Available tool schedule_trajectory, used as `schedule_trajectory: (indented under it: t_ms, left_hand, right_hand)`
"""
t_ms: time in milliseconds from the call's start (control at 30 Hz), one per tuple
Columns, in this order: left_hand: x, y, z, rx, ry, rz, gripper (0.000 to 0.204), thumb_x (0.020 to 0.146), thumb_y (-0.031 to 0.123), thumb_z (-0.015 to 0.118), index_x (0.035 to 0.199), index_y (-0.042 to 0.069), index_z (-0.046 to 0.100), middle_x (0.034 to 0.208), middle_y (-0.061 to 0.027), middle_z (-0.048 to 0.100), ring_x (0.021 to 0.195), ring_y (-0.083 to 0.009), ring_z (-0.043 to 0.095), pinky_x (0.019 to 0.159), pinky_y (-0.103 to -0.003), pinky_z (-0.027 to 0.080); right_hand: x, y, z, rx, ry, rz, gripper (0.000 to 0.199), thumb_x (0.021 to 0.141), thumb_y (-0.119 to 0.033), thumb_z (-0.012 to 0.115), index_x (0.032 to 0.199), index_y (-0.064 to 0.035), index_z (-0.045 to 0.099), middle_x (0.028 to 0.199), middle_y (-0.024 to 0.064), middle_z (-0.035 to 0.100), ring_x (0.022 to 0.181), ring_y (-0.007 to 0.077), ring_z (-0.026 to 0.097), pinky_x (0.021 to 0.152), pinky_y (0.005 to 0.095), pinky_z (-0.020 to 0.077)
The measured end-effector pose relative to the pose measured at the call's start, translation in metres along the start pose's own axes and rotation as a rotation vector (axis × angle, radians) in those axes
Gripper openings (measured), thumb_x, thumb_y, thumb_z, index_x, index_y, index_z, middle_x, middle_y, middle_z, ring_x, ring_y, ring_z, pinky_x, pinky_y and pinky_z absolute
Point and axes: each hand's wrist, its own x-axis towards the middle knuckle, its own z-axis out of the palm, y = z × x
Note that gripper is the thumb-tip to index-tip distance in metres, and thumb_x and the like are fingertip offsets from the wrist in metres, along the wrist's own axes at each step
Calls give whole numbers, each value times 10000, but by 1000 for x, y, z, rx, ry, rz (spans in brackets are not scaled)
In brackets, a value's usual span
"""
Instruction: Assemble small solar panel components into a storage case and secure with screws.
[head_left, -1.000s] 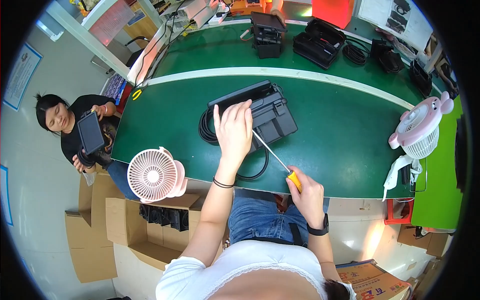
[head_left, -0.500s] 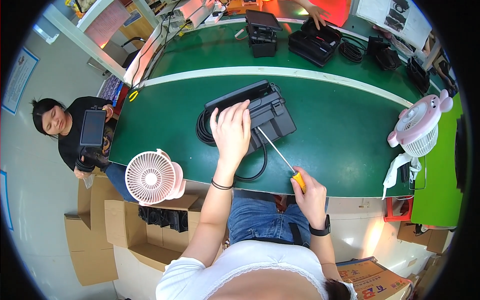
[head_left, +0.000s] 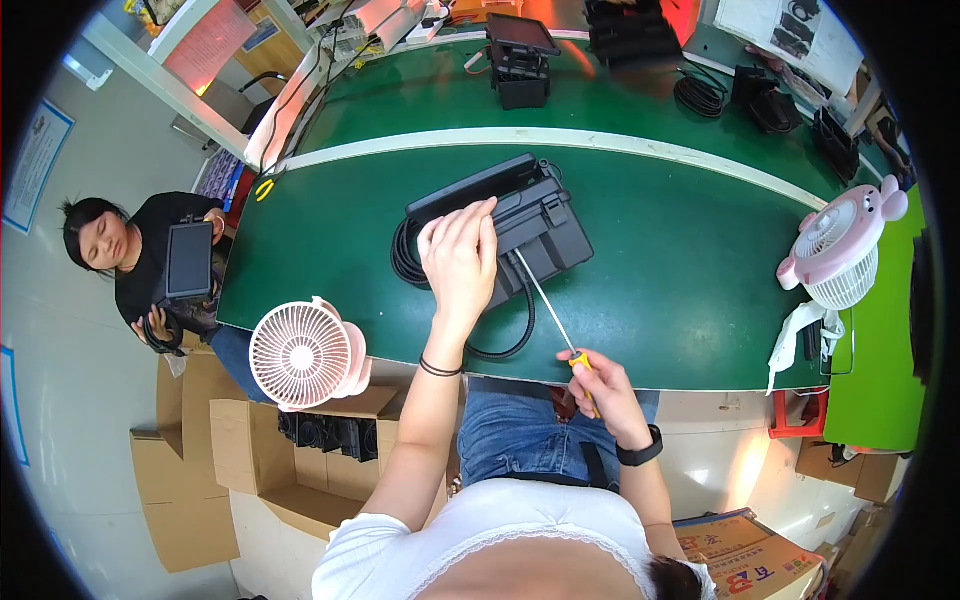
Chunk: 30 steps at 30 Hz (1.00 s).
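Note:
In my right hand (head_left: 606, 396) is a screwdriver (head_left: 546, 305); my fingers are closed around its yellow handle. Its long metal shaft slants up and left, and the tip meets the near side of a black plastic case (head_left: 558, 243). Flat across the left part of that case lies my left hand (head_left: 459, 258), its fingers stretched out and its palm side hidden. A black lid or flat panel (head_left: 480, 188) stands tilted at the case's far side. Coiled black cable (head_left: 404, 255) sits left of the case, and another cable (head_left: 528, 325) loops below it.
A pink fan (head_left: 302, 356) stands at the table's near left, another pink fan (head_left: 838, 245) at the right beside white cloth (head_left: 796, 340). Beyond a white divider (head_left: 560, 138) are more black devices (head_left: 523, 70). A seated person (head_left: 150, 260) at left holds a screen. An open carton (head_left: 300, 480) is below.
My right hand has shifted slightly left and its grip on the screwdriver handle has changed. Across the divider, a black case has moved farther away. The person at left has moved a hand onto cable.

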Motion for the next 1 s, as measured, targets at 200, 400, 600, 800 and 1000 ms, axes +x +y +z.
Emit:
schedule_trajectory:
  t_ms: [200,400,600,800,1000]
  left_hand:
    - [-1,4,-6,2,-15,-41,246,992,168,523,1129,118,721,1082,-60,724,1052,-209,656,984,-367,393]
    - [-5,5,-5,41,19,-12,200,956,142,573,1111,120,697,1077,-37,712,1031,-188,653,963,-359,392]
    - [1,7,0,36,10,-37,189,944,136,590,1089,117,709,1059,-38,716,1022,-187,654,957,-362,395]
    - [0,6,1,57,12,-44,192,947,142,587,1089,119,713,1057,-41,720,1019,-191,656,968,-364,388]
    - [0,6,3,28,-8,-57,194,948,143,584,1087,112,715,1063,-47,720,1024,-198,654,978,-369,385]
  right_hand:
    - [2,0,-12,465,-250,196,346,1060,-295,475,1250,-17,557,650,-6,479,471,27,367,413,186,306]
    - [-8,-18,-9,-56,-105,57,327,1070,-289,443,1207,-16,561,597,-11,484,451,51,389,425,212,332]
    - [-19,-29,-8,-356,38,-27,263,1045,-237,500,1140,-21,615,595,6,562,463,66,508,453,222,407]
    - [-18,-36,22,-600,125,-88,232,1027,-174,518,1155,-7,614,611,33,591,489,85,560,470,240,461]
    - [-15,-22,30,-557,183,-127,229,1022,-164,528,1151,8,606,629,36,587,493,85,555,463,246,458]
